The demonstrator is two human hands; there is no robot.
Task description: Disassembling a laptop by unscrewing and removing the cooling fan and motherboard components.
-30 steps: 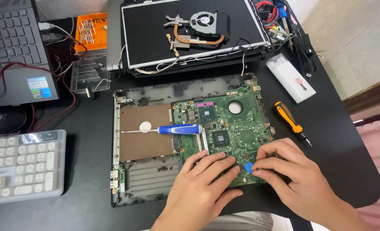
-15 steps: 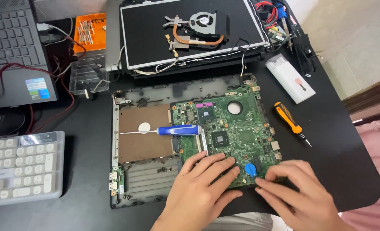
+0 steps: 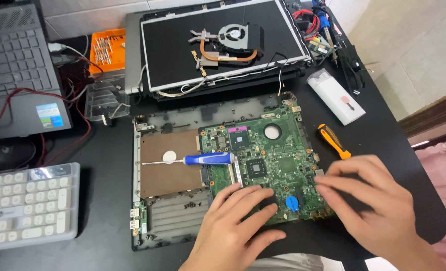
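Note:
A green laptop motherboard (image 3: 268, 160) lies in an opened grey laptop base (image 3: 155, 178) on a black table. My left hand (image 3: 238, 226) rests with spread fingers on the board's near edge. My right hand (image 3: 371, 206) grips the board's right near corner, fingers curled over the edge. A small blue round part (image 3: 292, 202) shows on the board between my hands. A blue-handled screwdriver (image 3: 198, 160) lies across the base, its handle end touching the board's left edge.
An orange-and-black screwdriver (image 3: 333, 140) and a white box (image 3: 336, 96) lie to the right. A detached screen panel (image 3: 218, 45) with a fan and copper heatpipe (image 3: 230, 42) sits behind. A white keyboard (image 3: 27, 206), another laptop (image 3: 19, 75) and an orange bit case (image 3: 105, 50) are left.
My right hand slid off the blue round part and out to the board's right near corner. My left hand stayed in place on the near edge.

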